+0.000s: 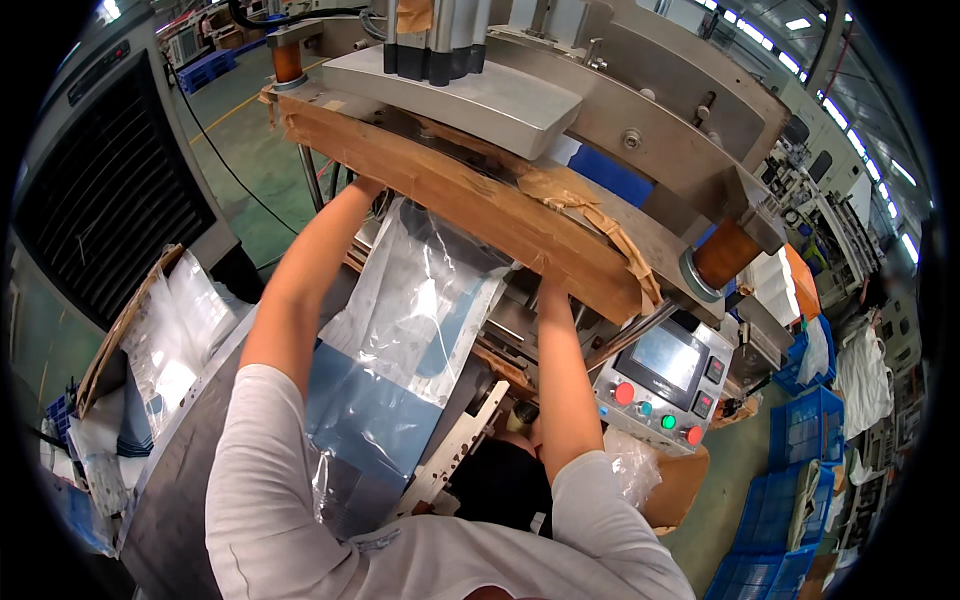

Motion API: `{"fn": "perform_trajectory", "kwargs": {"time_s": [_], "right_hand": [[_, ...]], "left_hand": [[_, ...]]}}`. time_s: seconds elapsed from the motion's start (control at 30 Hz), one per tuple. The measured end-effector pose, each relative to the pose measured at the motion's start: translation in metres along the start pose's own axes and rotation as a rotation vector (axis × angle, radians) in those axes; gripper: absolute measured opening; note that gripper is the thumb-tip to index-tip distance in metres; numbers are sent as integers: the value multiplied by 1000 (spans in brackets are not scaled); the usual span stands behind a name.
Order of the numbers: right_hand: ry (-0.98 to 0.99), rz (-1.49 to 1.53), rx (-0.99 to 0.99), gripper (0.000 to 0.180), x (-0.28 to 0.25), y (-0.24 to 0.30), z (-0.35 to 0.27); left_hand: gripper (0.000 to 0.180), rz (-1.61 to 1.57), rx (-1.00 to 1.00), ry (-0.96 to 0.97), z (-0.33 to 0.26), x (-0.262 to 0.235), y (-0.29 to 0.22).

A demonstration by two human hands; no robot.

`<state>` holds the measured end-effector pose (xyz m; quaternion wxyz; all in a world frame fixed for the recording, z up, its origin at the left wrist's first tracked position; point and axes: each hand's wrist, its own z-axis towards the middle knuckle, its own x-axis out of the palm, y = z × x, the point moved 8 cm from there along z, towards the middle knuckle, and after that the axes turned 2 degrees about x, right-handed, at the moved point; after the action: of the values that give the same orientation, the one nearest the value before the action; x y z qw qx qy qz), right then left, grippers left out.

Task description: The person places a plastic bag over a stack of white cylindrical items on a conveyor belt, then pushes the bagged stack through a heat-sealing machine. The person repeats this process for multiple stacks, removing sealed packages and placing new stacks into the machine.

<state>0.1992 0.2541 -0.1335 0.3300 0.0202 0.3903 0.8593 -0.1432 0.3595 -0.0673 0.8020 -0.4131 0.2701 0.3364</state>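
Both my arms reach forward under the brown-taped beam (450, 200) of a metal press machine. At the beam's left part, my left hand (367, 188) goes under the edge, with its fingers hidden. My right hand (551, 284) passes under the same beam further right, its fingers hidden too. Between my forearms lies a clear plastic sheet or bag (415, 300), shiny and creased, its far end running under the beam. Blue-grey flat material (375, 410) shows nearer my body. Whether either hand grips the plastic cannot be seen.
Right of my right arm is a control panel (665, 375) with a screen and coloured buttons. A cardboard box (683, 490) holds crumpled clear plastic. Stacked blue crates (790, 500) stand at far right. At left are plastic packages (170, 350) and a black-grilled cabinet (115, 190).
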Motion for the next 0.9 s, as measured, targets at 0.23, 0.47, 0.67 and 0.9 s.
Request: {"fn": "perform_trajectory", "kwargs": {"time_s": [0.23,0.47,0.67,0.9], "right_hand": [[78,-176,-107,28,-12,50,-26],[72,-10,-303,33,1,47,-20],[324,-47,-6,33,16,18,-7],[549,318,425,42,-55,56,-109]], "left_hand": [[25,139,111,56,-25,9,-48],[27,283,101,56,-24,18,-61],[29,362,99,48,-20,0,-68],[40,187,-6,282,-135,-3,-146]]}}
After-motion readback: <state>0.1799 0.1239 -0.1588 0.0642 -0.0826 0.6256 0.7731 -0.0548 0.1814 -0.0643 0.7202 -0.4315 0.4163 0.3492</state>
